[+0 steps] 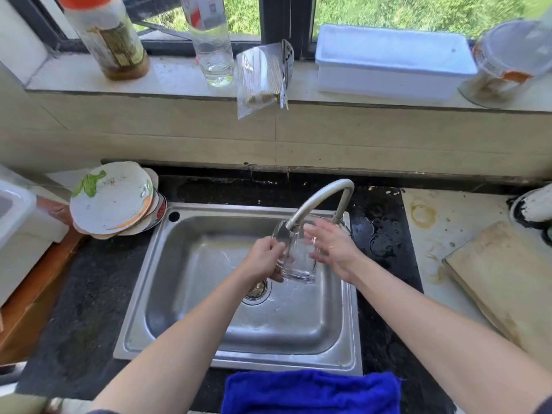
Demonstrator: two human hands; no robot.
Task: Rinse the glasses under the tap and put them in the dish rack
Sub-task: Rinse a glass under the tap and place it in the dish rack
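left hand [263, 259] gripping glass [298, 265] under tap [316, 199], bottle label [112, 40] blurred

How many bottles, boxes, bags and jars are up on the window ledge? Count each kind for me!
Bottles: 2 (orange-capped bottle, clear bottle)
White box: 1
Bag of sticks: 1
Clear jar: 1
Total: 5
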